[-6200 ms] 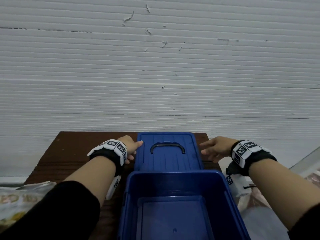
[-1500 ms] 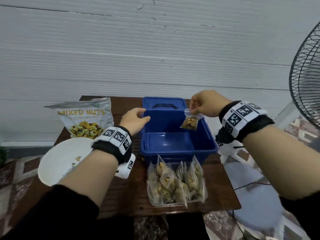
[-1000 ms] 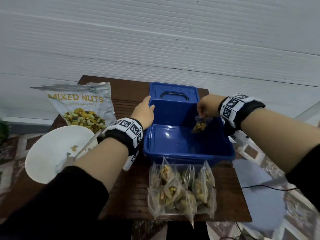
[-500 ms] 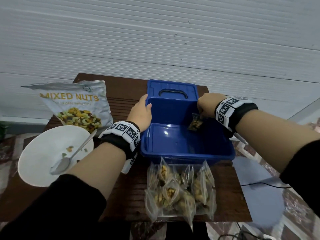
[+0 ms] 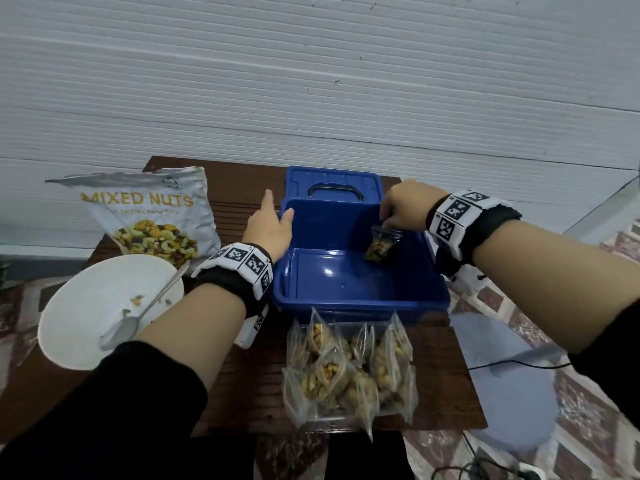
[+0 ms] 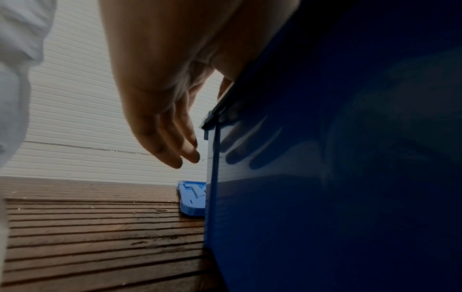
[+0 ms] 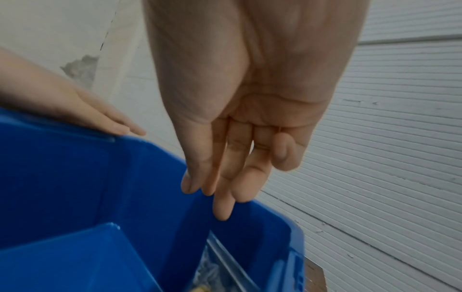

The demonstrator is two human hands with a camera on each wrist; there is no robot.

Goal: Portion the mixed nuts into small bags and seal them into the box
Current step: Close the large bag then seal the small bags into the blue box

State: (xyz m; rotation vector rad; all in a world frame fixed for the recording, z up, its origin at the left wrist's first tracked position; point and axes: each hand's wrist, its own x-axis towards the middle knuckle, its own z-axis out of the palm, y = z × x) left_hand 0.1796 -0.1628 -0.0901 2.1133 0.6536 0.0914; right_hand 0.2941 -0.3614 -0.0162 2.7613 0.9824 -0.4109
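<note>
Our right hand (image 5: pixel 403 206) hangs over the 2 o'clock corner of the blue box (image 5: pixel 360 301). In the right wrist view its fingers (image 7: pixel 222 209) are straight and loosely together, pointing down, and they pinch nothing. The small bag of nuts (image 5: pixel 381 245) is inside the box, directly under these fingertips. It is tilted and close to the right wall. From the head view its top edge seems to reach the fingertips, but the wrist view shows the bag (image 7: pixel 217 262) lower and apart from them.

Our left hand (image 5: pixel 268 230) rests on the box rim at 10 o'clock. Its fingers are spread and relaxed. The thumb lies on the rim and the other fingers hang outside the left wall without gripping.

The blue lid (image 5: pixel 332 178) with a dark handle lies flat on the wooden table (image 5: pixel 249 375), at 12 o'clock and touching the box. At 6 o'clock, just beside the front wall, there is a pile of filled bags (image 5: pixel 349 368). The MIXED NUTS pouch (image 5: pixel 149 216) is at 10 o'clock. A white bowl (image 5: pixel 86 306) at 8 o'clock holds a spoon (image 5: pixel 138 313) and a few nuts.
</note>
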